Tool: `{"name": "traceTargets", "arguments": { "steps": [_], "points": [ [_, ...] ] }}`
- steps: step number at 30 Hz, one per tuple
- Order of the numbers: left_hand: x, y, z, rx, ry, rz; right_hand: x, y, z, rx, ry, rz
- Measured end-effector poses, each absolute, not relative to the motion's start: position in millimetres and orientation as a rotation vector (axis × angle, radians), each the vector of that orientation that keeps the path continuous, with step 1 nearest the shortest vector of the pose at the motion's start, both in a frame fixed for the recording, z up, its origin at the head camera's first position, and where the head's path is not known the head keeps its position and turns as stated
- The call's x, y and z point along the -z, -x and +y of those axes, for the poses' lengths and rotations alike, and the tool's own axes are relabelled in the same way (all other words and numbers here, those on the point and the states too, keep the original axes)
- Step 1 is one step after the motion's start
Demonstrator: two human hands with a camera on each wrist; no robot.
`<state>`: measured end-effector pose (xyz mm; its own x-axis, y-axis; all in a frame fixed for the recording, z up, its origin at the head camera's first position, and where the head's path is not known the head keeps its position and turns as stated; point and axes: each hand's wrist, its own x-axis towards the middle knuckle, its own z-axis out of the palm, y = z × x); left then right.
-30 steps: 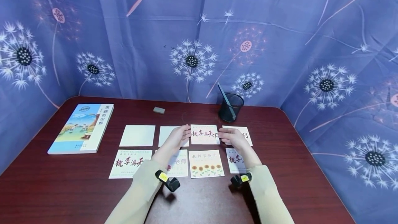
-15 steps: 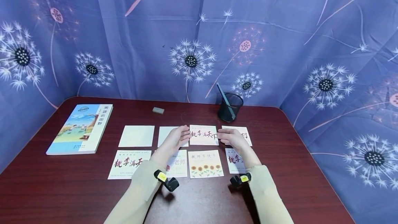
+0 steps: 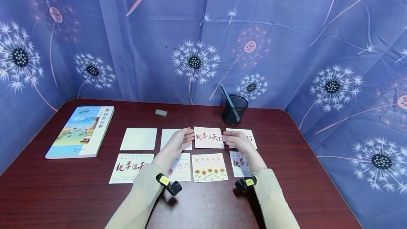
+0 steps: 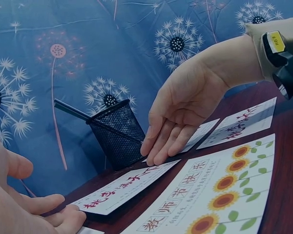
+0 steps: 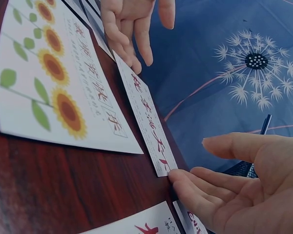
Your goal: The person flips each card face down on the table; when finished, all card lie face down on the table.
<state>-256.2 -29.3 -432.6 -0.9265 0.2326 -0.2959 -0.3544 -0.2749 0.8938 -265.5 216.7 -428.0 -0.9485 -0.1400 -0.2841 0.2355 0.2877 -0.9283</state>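
A white card with red calligraphy [image 3: 208, 137] lies between my two hands in the back row of cards. My left hand [image 3: 176, 145] is at its left edge, the fingers nearly straight and the fingertips touching or very close to it. At the opposite edge, the fingertips of my right hand [image 3: 242, 143] touch the card in the right wrist view [image 5: 149, 124]. Neither hand is curled round anything. The left hand partly covers a blank card [image 3: 167, 138]; the right partly covers another red-lettered card [image 3: 251, 136]. Just in front lies a sunflower card [image 3: 210, 168].
More cards lie in two rows, including a blank card [image 3: 138, 139] and a calligraphy card [image 3: 130, 169] at left. A book [image 3: 79, 131] sits at far left. Behind are an eraser [image 3: 161, 112] and a black mesh pen holder [image 3: 236, 110]. A patterned curtain [image 3: 152, 45] surrounds the table.
The calligraphy card between the hands has turned slightly, its right side nearer me. Both hands stay at its edges. The whole head view has drifted slightly.
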Motion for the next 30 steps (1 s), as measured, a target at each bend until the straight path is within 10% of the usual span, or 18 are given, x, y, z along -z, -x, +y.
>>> {"name": "traceTargets", "arguments": {
  "steps": [30],
  "points": [
    [438,254,-22,-2.272,0.072,1.479,423,264,201,1.752,-0.076,2.281]
  ]
}}
